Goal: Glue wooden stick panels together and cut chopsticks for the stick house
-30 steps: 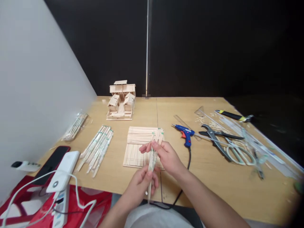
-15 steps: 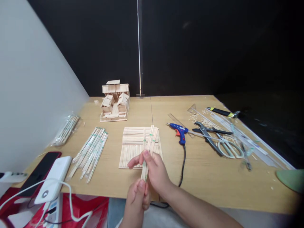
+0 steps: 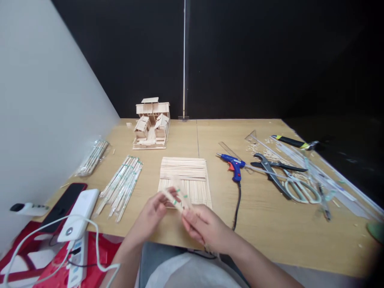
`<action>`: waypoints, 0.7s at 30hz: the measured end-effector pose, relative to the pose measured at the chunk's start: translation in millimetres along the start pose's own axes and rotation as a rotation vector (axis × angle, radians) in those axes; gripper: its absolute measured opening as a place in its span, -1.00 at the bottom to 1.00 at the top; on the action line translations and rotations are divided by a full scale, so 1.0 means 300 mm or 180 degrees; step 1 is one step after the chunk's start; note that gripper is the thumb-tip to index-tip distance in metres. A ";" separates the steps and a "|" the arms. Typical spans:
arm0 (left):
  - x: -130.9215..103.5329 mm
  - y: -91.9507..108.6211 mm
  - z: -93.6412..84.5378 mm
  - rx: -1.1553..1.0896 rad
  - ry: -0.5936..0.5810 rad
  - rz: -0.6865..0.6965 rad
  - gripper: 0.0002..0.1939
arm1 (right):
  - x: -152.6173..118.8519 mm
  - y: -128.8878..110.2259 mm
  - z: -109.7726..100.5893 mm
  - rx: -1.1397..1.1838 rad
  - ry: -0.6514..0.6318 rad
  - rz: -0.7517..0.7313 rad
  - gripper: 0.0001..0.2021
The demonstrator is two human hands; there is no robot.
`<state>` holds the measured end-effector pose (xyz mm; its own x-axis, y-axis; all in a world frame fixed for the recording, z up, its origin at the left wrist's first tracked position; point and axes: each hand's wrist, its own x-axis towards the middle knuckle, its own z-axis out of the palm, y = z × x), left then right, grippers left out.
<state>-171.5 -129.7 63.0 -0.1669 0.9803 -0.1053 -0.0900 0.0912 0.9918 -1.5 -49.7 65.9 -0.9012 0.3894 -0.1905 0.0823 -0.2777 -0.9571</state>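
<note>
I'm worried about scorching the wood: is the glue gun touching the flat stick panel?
Apart. The head view shows it plainly: a strip of bare tabletop lies between the glue gun and the stick panel.

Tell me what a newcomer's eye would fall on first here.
Probably the blue glue gun, bright against the pale table, to the right of the stick panel. The model house at the back, left of centre, would likely come next. Then perhaps the green-banded sticks, blurred, in the right hand at the panel's near edge.
</note>
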 end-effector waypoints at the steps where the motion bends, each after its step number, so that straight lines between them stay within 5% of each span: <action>1: 0.012 0.008 0.004 -0.0295 0.0120 0.0115 -0.35 | 0.000 0.011 0.009 -0.0015 -0.0282 0.0121 -0.45; 7: 0.060 0.029 0.091 -0.1364 0.1000 0.0419 -0.38 | -0.008 0.088 0.057 0.0789 -0.0803 0.0501 -0.48; 11: 0.058 0.056 0.063 -0.1401 0.1119 0.0463 -0.38 | -0.047 0.086 0.043 0.0182 -0.0572 0.0599 -0.48; 14: 0.035 0.106 -0.056 -0.1894 0.1499 0.0852 -0.40 | -0.084 0.087 0.028 -0.0369 -0.0462 0.0575 -0.46; 17: -0.016 0.174 -0.263 -0.2238 0.2017 0.1371 -0.44 | -0.131 0.121 -0.006 -0.0276 -0.0183 0.0675 -0.42; 19: -0.051 0.200 -0.400 -0.1644 0.2240 0.1421 -0.47 | -0.160 0.143 -0.048 0.0352 0.0216 0.0794 -0.43; 21: -0.061 0.190 -0.494 0.0077 0.2636 0.0976 -0.49 | -0.178 0.147 -0.099 0.1138 0.0702 0.0835 -0.47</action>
<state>-319.1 -168.4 110.7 -0.8389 0.5214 0.1559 0.0946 -0.1423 0.9853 62.9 -56.7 27.2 -0.7549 0.4319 -0.4935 0.1082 -0.6601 -0.7433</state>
